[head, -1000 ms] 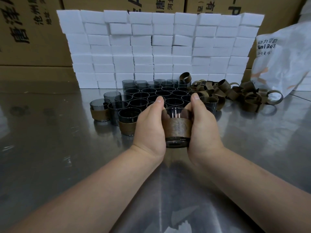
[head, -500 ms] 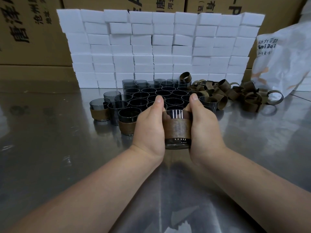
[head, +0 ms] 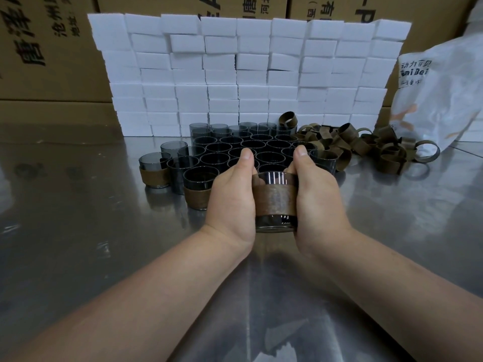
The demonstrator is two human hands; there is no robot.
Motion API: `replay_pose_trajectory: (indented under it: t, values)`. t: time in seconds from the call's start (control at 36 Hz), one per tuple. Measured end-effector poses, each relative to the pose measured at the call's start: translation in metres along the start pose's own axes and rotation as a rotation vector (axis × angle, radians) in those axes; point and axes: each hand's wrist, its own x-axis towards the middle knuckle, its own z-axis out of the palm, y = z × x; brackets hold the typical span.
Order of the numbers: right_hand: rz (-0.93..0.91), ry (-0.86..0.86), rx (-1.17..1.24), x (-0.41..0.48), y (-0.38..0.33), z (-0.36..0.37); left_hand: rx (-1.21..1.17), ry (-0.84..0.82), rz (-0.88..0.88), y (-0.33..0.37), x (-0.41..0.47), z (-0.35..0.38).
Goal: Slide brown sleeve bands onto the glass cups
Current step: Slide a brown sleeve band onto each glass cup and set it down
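Within the last second the glass cup [head: 275, 223] has tilted more upright, and the brown sleeve band [head: 274, 199] stays around its middle. The left hand [head: 231, 197] and right hand [head: 318, 202] clasp the banded cup, thumbs raised. The band appears seated.

You work at a stainless steel table [head: 68, 231] whose dull, scuffed top mirrors soft light in pale streaks and smudges. Across its far side you face a wall of white foam blocks [head: 235, 74], stacked in staggered rows like brickwork, a few of them slightly out of line. Behind that stack stand brown cardboard cartons [head: 52, 69] printed with large black Chinese characters, filling the view to the top edge. To your right, a crumpled white plastic bag [head: 444, 100] with printed lettering sits just beside the blocks.
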Motion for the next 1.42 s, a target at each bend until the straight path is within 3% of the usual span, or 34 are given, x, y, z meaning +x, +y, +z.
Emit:
replay_pose_trajectory:
  t: [0.42,0.58,0.69,0.81,0.92,1.08,1.17,1.28,1.42]
  values:
    - [-0.026,0.001,0.096,0.005,0.006,-0.003,0.012,0.034,0.049,0.001,0.001,0.000]
    - [0.011,0.099,0.186,0.019,0.006,-0.004,0.066,0.036,0.172,0.002,0.004,-0.001]
    - [0.027,0.312,0.250,0.040,-0.004,-0.020,0.165,0.059,0.226,0.005,0.002,-0.004]
    - [-0.044,0.457,0.062,0.055,-0.007,-0.041,0.219,0.073,0.216,0.004,0.000,-0.003]
    - [-0.174,0.455,-0.247,0.060,0.004,-0.050,0.256,0.092,0.209,0.004,0.001,-0.004]
    - [-0.309,0.404,-0.472,0.060,0.025,-0.052,0.287,0.101,0.185,0.004,0.001,-0.004]
    - [-0.281,0.424,-0.431,0.065,0.019,-0.054,0.307,0.087,0.168,0.004,0.001,-0.005]
    - [-0.202,0.610,-0.311,0.079,0.004,-0.071,0.327,0.053,0.118,0.004,0.000,-0.003]
    - [-0.126,0.764,-0.486,0.090,0.014,-0.093,0.365,0.012,0.114,0.007,-0.002,0.000]
